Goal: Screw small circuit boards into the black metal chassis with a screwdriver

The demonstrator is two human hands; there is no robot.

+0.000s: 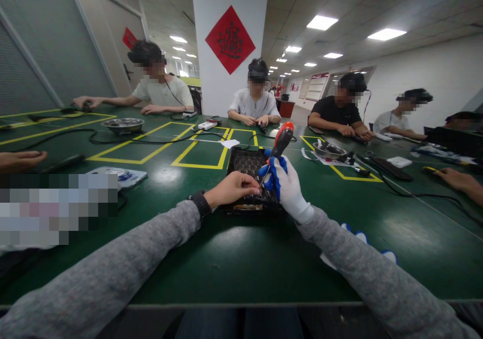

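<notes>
My right hand (290, 190), in a white glove with blue-coated fingers, is closed around a screwdriver (281, 142) with a red and black handle. The handle points up and the shaft slants down to the left. My left hand (236, 188) is bare, with a black watch (199, 203) at the wrist. Its thumb and fingers pinch together beside the screwdriver's tip; whatever is between them is too small to make out. Beneath both hands lies a black open case-like part (247, 162) with a textured inside, partly covered by the hands.
On the green table (241, 258) are yellow tape outlines, black cables and a metal bowl (123, 124) at the left. A second bowl (329, 150) stands at the right. A blue-and-white glove (361, 237) lies beside my right forearm. Several people sit around the table.
</notes>
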